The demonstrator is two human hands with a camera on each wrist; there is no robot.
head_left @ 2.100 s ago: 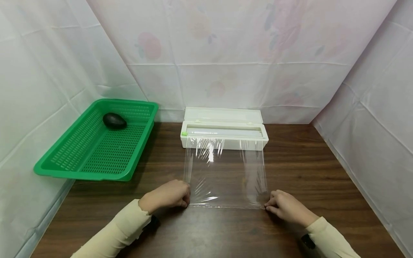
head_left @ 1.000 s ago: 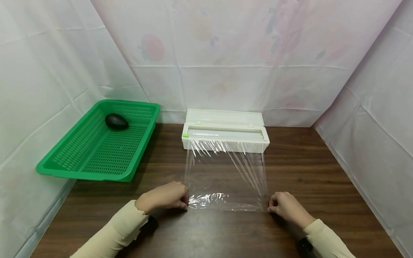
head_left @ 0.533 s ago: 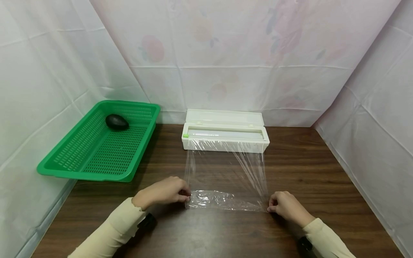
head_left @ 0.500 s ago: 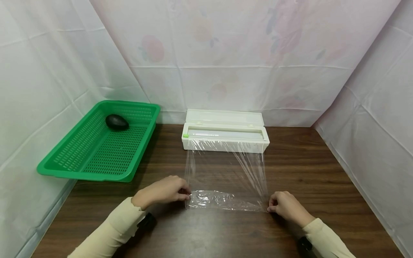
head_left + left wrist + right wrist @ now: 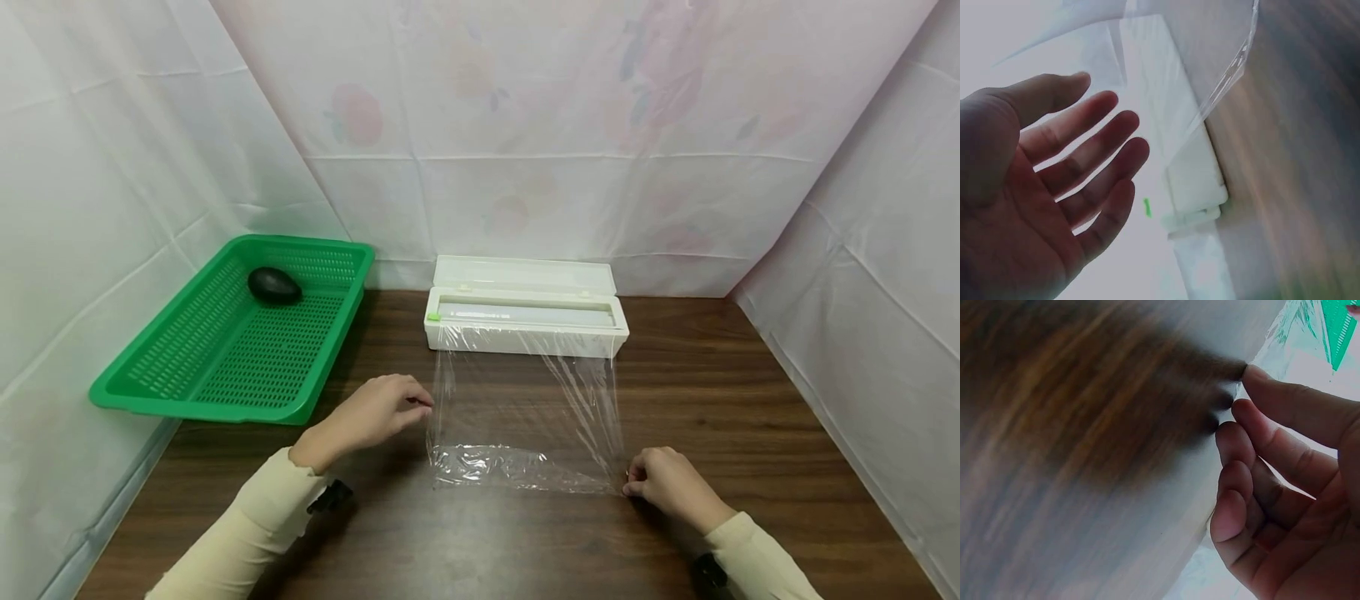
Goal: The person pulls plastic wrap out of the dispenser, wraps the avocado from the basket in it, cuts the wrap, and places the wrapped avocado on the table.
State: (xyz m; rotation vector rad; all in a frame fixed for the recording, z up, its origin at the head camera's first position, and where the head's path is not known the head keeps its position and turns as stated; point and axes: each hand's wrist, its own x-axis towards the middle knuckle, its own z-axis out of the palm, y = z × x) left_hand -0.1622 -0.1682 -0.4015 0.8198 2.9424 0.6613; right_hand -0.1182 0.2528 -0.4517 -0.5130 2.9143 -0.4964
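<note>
A sheet of film [image 5: 525,417] runs from the white dispenser [image 5: 525,321] down onto the counter [image 5: 712,392]. The right hand [image 5: 663,485] pinches its near right corner with curled fingers [image 5: 1254,450]. The left hand [image 5: 375,412] hovers just left of the film, fingers [image 5: 1085,147] spread, holding nothing. A dark avocado [image 5: 274,285] lies in the green basket [image 5: 187,400].

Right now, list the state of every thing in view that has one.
cling film dispenser: lid open.
cling film sheet: pulled out, uncut, near edge crumpled on the table.
green basket: holds one dark avocado.
left hand: open, off the film.
right hand: pinching the film's near corner.
</note>
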